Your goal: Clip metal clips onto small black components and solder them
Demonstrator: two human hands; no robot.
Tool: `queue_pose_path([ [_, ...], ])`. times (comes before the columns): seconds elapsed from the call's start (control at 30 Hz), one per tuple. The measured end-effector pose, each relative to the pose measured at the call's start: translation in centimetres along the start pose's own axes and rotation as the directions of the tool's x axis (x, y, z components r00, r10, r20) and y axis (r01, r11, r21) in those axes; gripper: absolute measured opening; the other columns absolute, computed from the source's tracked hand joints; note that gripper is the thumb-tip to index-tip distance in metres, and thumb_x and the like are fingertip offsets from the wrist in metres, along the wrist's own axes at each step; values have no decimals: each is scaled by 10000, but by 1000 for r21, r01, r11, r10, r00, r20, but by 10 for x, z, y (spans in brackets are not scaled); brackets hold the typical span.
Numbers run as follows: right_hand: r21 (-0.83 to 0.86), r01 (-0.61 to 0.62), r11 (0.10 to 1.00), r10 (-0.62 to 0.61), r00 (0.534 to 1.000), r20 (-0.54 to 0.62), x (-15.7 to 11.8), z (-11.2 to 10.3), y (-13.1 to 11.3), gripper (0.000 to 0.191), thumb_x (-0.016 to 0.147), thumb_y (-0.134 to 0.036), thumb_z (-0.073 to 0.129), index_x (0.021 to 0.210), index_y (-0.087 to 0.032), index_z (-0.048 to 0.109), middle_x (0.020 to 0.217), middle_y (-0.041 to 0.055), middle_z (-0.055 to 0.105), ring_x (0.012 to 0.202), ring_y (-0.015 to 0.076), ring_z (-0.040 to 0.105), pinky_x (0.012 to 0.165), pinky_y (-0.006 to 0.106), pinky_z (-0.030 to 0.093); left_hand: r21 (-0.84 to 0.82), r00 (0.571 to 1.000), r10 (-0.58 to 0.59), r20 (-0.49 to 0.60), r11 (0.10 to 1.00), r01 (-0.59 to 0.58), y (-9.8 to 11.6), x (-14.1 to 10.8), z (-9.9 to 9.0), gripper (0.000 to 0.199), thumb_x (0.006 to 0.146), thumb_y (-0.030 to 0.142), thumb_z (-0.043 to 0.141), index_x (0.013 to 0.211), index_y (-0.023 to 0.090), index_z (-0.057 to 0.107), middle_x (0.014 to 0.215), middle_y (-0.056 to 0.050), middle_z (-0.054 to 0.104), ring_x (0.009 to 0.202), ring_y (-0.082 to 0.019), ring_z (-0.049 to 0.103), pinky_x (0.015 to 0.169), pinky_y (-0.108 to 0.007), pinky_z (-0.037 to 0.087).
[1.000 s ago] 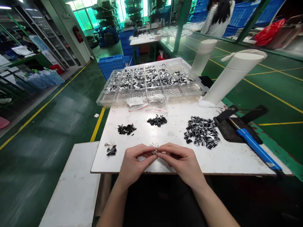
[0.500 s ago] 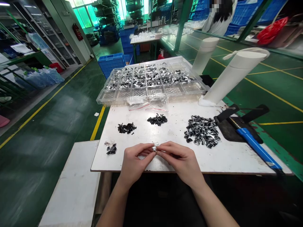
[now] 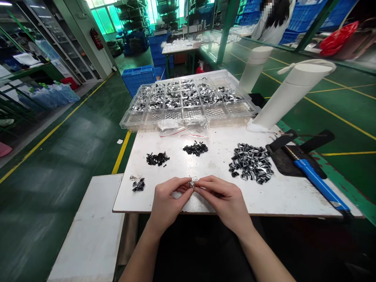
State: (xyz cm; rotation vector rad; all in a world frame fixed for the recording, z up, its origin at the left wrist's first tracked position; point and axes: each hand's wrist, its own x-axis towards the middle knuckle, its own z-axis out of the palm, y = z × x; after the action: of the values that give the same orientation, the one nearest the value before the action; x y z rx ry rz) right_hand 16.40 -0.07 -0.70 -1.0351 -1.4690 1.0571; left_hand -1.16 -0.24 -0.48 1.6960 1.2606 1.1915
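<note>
Close to the table's front edge, my left hand (image 3: 170, 197) and my right hand (image 3: 225, 197) meet fingertip to fingertip. Between them they pinch a small shiny metal piece (image 3: 192, 183), partly hidden by the fingers; its exact kind is too small to tell. Beyond my hands lie two small heaps of black parts, one heap (image 3: 158, 159) to the left and another heap (image 3: 195, 148) nearer the middle. A larger pile of black-and-silver pieces (image 3: 251, 163) spreads to the right. A few similar dark pieces (image 3: 138, 185) sit left of my left hand.
A clear compartment tray (image 3: 132, 123) full of metal parts stands at the back of the white table (image 3: 211, 166). Plastic zip bags (image 3: 185, 128) lean on its front. Rightward are a blue-handled tool (image 3: 320, 184) on a black stand and a white tube (image 3: 293, 94). A person (image 3: 273, 23) is behind glass.
Both hands stay in nearly the same place. The small metal piece between the fingertips has turned slightly.
</note>
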Motion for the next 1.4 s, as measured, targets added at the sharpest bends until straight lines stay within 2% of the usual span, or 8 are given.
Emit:
queue_pose_path([
  [0.1,13,-31,999,31,1000,4,0,-1,-1,139,890,-288,730,991,-270,823,927,65,754,777,191,691,612,274,535,-12,1000,-25,-7,1000,25,0,0,0,180,853,160,732,1028,174,771,907,-43,794,763,-164,752,747,-265,645],
  [0.27,29,-45,999,45,999,-27,0,-2,-2,89,873,-274,751,935,-261,813,869,38,735,628,128,617,527,243,479,-15,999,-37,-3,999,37,0,0,1,182,847,159,741,1026,168,769,907,-44,795,761,-161,753,739,-258,647],
  [0.47,8,-15,1000,15,1000,-9,0,0,-1,103,884,-258,738,953,-263,814,905,54,750,763,178,682,604,266,528,17,1000,2,-2,1000,-2,1,0,1,184,855,125,719,1031,158,761,904,-44,790,765,-149,749,749,-245,638],
  [0.83,-92,103,990,-104,994,-12,-2,1,0,188,917,-234,697,1048,-308,808,919,44,752,762,177,695,623,276,548,104,997,81,-14,991,-79,1,-2,2,171,875,127,696,1031,174,747,896,-41,788,756,-158,748,738,-265,641],
  [1.4,-95,94,991,-95,995,-14,-2,2,0,209,933,-218,664,1055,-311,807,926,42,743,765,164,689,621,263,549,80,999,47,-3,996,-47,1,-2,0,172,878,126,697,1034,173,749,913,-43,787,785,-161,748,755,-268,634],
])
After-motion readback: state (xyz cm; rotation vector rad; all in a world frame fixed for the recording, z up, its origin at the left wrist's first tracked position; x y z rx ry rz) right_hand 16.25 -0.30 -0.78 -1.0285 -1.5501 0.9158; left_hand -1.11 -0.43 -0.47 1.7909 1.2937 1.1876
